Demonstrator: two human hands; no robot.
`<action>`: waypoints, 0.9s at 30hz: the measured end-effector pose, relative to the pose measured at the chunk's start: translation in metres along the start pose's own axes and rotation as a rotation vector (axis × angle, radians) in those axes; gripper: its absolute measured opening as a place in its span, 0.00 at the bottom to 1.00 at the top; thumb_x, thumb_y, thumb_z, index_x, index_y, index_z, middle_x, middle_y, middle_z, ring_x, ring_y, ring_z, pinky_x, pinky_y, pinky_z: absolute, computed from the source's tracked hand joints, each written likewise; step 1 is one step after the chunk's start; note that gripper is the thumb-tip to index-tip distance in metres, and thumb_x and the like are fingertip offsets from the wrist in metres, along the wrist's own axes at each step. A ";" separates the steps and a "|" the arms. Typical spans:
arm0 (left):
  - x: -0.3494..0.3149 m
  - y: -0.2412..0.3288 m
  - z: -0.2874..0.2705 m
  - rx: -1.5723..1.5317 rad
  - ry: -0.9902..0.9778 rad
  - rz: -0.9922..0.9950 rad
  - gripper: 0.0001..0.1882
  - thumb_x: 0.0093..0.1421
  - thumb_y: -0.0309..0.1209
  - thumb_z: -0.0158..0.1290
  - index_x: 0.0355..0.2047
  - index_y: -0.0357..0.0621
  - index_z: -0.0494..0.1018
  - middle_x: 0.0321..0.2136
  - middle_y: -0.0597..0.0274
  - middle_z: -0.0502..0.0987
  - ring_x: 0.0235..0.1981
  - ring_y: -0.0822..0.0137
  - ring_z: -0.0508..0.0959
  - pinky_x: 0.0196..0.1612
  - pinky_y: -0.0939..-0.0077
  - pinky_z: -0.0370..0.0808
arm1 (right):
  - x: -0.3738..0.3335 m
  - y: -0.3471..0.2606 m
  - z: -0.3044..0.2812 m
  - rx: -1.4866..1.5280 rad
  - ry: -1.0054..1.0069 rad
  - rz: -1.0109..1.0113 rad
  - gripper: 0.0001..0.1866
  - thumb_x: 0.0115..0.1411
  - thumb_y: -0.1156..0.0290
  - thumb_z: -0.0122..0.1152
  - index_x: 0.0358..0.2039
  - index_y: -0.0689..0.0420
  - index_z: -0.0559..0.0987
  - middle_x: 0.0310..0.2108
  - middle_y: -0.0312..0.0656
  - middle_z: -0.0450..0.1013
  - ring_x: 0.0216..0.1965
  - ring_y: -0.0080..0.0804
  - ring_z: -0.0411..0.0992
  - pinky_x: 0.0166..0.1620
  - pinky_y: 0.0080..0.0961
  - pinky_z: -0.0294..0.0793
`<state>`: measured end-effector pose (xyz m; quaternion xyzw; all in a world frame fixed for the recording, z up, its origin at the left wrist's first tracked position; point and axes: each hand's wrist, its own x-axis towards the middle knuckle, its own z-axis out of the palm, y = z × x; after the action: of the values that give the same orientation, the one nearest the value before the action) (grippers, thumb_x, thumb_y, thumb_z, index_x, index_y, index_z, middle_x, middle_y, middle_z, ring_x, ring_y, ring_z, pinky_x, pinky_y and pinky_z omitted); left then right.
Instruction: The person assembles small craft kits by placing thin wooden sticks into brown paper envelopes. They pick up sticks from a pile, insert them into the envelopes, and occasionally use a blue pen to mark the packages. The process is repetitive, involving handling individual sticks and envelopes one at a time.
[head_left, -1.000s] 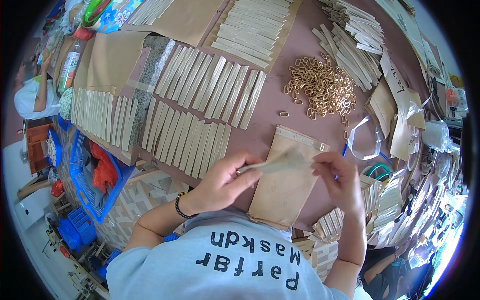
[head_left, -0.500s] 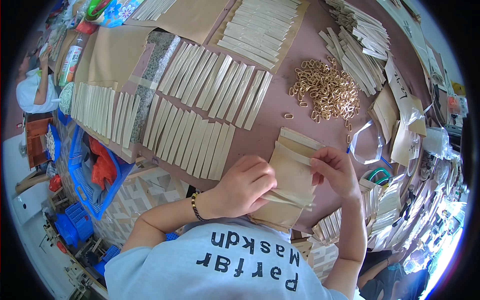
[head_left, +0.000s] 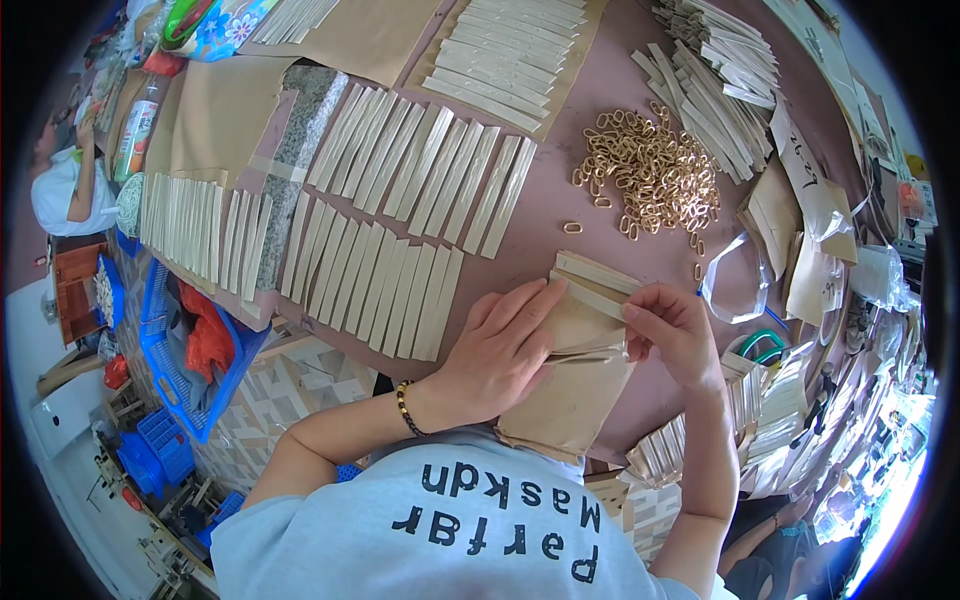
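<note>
In front of me lies a stack of brown paper sheets (head_left: 570, 405) with cream strips along its far end. My right hand (head_left: 675, 335) pinches the right end of one cream strip (head_left: 596, 298) between thumb and fingers. My left hand (head_left: 500, 350) rests along the stack's left edge, fingers stretched forward, fingertips near that strip's left end. Its thumb is mostly hidden. Another strip (head_left: 600, 271) lies at the far edge. Creased paper or strip edges (head_left: 590, 354) cross the sheets between my hands.
Rows of cream strips (head_left: 400, 165) lie to the left. Gold oval rings (head_left: 650, 170) are heaped beyond my right hand, a few loose. Loose strips (head_left: 715, 100) pile at the far right; green-handled scissors (head_left: 762, 345) lie at right. A blue basket (head_left: 190, 350) stands left, below the table.
My left hand has gone from curled to stretched out and reached farther up the stack's left edge. The right hand still pinches the strip, moved only slightly.
</note>
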<state>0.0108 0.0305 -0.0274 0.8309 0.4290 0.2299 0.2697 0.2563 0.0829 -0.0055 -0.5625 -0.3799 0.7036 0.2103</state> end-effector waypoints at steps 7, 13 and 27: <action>-0.003 0.007 0.006 0.124 -0.046 -0.055 0.18 0.40 0.31 0.63 0.27 0.42 0.66 0.64 0.43 0.58 0.62 0.51 0.60 0.56 0.54 0.57 | -0.003 -0.001 0.003 -0.118 0.098 -0.026 0.05 0.62 0.73 0.59 0.35 0.62 0.76 0.22 0.34 0.73 0.19 0.15 0.70 0.22 0.13 0.69; -0.003 0.008 0.007 0.150 -0.058 -0.057 0.17 0.41 0.31 0.62 0.28 0.42 0.66 0.64 0.44 0.58 0.63 0.52 0.59 0.57 0.54 0.56 | -0.005 0.002 0.006 -0.343 0.259 -0.101 0.07 0.60 0.73 0.61 0.33 0.63 0.75 0.21 0.35 0.73 0.20 0.15 0.69 0.24 0.15 0.69; -0.001 0.012 0.004 0.172 -0.096 -0.086 0.14 0.46 0.32 0.59 0.31 0.42 0.69 0.64 0.45 0.59 0.63 0.54 0.60 0.58 0.58 0.56 | -0.004 0.005 0.012 -0.592 0.346 -0.213 0.09 0.57 0.71 0.63 0.31 0.62 0.74 0.19 0.42 0.74 0.19 0.24 0.71 0.26 0.22 0.71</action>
<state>0.0196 0.0233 -0.0229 0.8419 0.4689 0.1405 0.2273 0.2464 0.0728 -0.0060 -0.6672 -0.5825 0.4315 0.1715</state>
